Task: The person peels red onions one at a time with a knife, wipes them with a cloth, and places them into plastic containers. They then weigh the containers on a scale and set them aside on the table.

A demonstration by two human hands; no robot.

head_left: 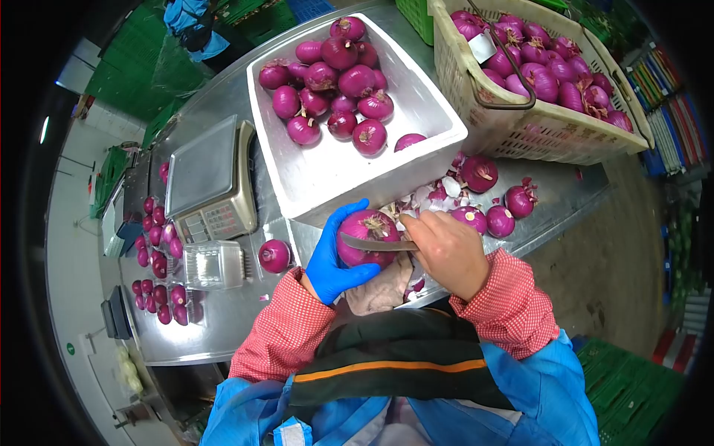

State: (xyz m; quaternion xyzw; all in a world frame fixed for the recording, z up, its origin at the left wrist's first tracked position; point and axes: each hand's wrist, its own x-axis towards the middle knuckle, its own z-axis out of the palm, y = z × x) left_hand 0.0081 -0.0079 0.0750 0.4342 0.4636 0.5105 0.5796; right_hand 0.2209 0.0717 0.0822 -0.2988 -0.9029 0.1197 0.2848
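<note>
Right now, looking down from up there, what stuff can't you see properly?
All in the head view:
Underside of the held onion: hidden by its own top and the gloved left hand.
Handle of the knife: covered by the right hand.
Markings on the scale keys: too small to read.
Bottom of the crate: hidden under piled onions.
Wearer's blue clothing: cut off by the bottom edge.

Pale, smooth wall (71,275) along the left, bearing a small round green sign (71,348). Narrow, glowing white light strip (44,130) at upper left. Furniture: silver-grey, reflective metal table (223,338) across the centre. Floor (610,253): dull brown-grey, seen at right. Green slatted plastic crates (628,386), lower right. Multicoloured layered stacks (666,123), right edge; detail blurred.
</note>
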